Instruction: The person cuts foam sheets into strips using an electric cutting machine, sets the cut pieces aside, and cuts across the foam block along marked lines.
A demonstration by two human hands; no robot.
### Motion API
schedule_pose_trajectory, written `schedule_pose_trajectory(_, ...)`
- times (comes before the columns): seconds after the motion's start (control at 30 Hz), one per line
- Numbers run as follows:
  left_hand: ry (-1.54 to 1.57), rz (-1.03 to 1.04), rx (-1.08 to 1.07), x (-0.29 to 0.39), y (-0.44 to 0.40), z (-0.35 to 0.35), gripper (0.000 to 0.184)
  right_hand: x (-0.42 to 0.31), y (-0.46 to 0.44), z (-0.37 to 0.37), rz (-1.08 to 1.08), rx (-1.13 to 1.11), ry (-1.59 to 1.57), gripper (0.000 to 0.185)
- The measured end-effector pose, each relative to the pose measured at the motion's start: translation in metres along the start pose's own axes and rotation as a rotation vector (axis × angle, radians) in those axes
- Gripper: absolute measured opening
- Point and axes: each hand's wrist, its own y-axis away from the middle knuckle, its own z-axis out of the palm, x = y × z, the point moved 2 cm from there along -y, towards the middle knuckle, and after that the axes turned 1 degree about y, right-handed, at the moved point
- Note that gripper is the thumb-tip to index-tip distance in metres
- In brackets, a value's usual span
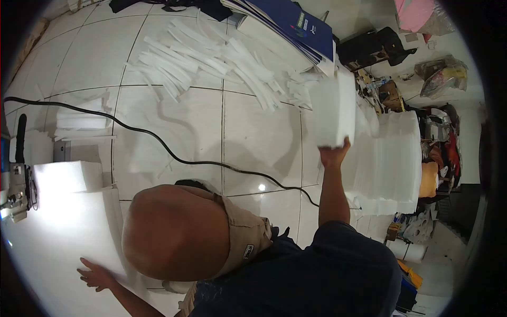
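Note:
At the right of centre, my right hand [334, 154] is closed on the near end of a thick white foam block [334, 111]. A large stack of white foam sheets [391, 164] stands just beside it. In the lower left, my left hand [96, 276] has its fingers spread over a large white foam surface [68, 227] and holds nothing; whether it touches the surface is unclear. A smaller white foam block [68, 177] rests on that surface, close to a machine [18, 193] with a bright lamp.
A black cable [185, 162] runs across the tiled floor. Loose white foam strips [200, 58] lie scattered at the top, near blue printed boards [296, 26]. My bent knee [174, 232] is between my hands. Bags and mixed items [443, 142] are piled at the right.

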Motion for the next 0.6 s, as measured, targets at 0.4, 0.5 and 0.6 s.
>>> schedule_pose_trajectory(0.4, -0.093, -0.004, -0.080, -0.002, -0.011, -0.002, 0.080, 0.063, 0.004, -0.103, 0.171, 0.491, -0.050, 0.102)
schedule_pose_trajectory(0.5, -0.076, 0.018, -0.023, -0.001, -0.008, -0.001, 0.079, 0.057, 0.018, -0.093, 0.135, 0.757, -0.044, 0.111)
schedule_pose_trajectory(0.6, -0.032, 0.027, -0.030, -0.006, -0.014, 0.004, 0.084, 0.064, 0.024, -0.113, 0.186, 0.750, -0.048, 0.112)
